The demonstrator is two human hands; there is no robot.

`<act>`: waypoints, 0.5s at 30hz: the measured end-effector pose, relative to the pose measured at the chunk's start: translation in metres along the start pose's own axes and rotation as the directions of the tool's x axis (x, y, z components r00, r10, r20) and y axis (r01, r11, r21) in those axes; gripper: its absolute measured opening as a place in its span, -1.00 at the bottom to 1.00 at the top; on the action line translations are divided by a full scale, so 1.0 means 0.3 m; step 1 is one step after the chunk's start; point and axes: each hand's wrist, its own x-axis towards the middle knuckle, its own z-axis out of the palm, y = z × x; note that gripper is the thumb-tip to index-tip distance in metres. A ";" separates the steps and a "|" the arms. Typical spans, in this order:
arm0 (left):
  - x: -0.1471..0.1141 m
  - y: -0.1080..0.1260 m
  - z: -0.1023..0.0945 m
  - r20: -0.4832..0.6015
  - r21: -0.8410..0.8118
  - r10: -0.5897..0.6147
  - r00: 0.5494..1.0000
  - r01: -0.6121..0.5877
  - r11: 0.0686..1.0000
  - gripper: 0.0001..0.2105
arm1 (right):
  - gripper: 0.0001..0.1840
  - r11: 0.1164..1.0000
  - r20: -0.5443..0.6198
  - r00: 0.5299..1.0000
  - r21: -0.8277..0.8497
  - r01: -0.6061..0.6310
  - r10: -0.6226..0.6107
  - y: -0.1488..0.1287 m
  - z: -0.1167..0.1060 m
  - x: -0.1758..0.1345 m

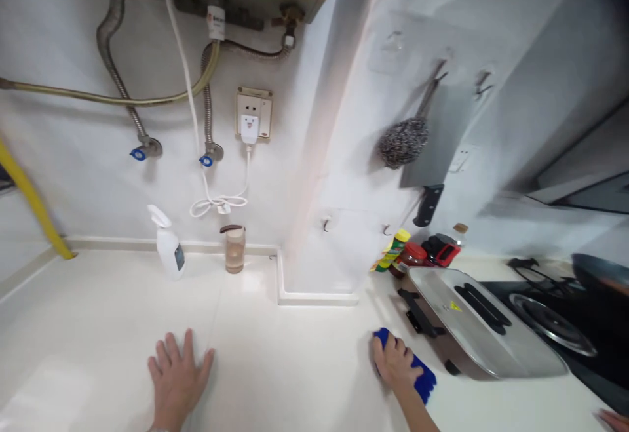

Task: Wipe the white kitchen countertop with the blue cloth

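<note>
Cloth: your right hand (393, 361) presses flat on the blue wiping cloth (423, 379), fingers spread over its far end — the cloth lies directly under that hand on the glossy white desk (275, 360).
Cloth axis: its long side runs from far-left to near-right, with the near-right end showing past your wrist.
Right hand state: holding the cloth down with palm and fingers rather than clenched round it.
Left hand: your left hand (177, 373) lies open and flat on the bare desk, well apart from the cloth and holding nothing.
Nearer hand: the right — it already covers the cloth.
To the right: a flat stainless-steel lid with a black handle (479, 324) sits just beside the cloth, and its rim comes close to your knuckles.
Beyond: the black gas hob (550, 320) lies past the lid.
Far edge: a white spray bottle (168, 245) and a clear glass jar with a brown lid (234, 248) stand by the wall, well away from both hands.
Corner: fingertips of another hand (614, 419) show at the bottom right.
</note>
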 end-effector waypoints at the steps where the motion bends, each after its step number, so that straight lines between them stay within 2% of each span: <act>1: 0.000 0.002 0.002 0.005 0.000 -0.006 1.000 0.006 1.000 -0.21 | -0.36 1.000 -0.009 1.000 -0.015 0.028 -0.028 -0.076 -0.002 0.005; 3: -0.001 0.006 0.005 0.011 0.008 -0.015 1.000 0.014 1.000 -0.22 | -0.38 0.993 -0.015 0.994 -0.043 0.112 -0.112 -0.237 0.005 -0.014; 5: -0.003 0.012 0.006 0.013 0.017 -0.018 1.000 0.018 1.000 -0.23 | -0.36 0.973 -0.010 0.974 -0.063 0.223 -0.224 -0.395 0.018 -0.075; 8: -0.004 0.020 0.000 0.027 0.024 -0.028 0.999 0.027 0.999 -0.24 | -0.33 0.905 0.035 0.906 -0.053 0.422 -0.421 -0.594 0.031 -0.240; 10: -0.003 0.023 -0.008 0.033 0.025 -0.035 0.999 0.034 0.999 -0.25 | -0.30 0.821 0.079 0.819 -0.005 0.570 -0.568 -0.685 0.023 -0.379; 12: 0.000 0.025 -0.020 0.029 0.025 -0.027 0.999 0.026 0.999 -0.27 | -0.26 0.723 0.121 0.713 0.076 0.687 -0.691 -0.730 -0.004 -0.515; 15: 0.006 0.030 -0.046 0.024 0.033 -0.015 1.000 0.014 0.999 -0.28 | -0.18 0.489 0.180 0.455 0.318 0.812 -0.872 -0.699 -0.064 -0.664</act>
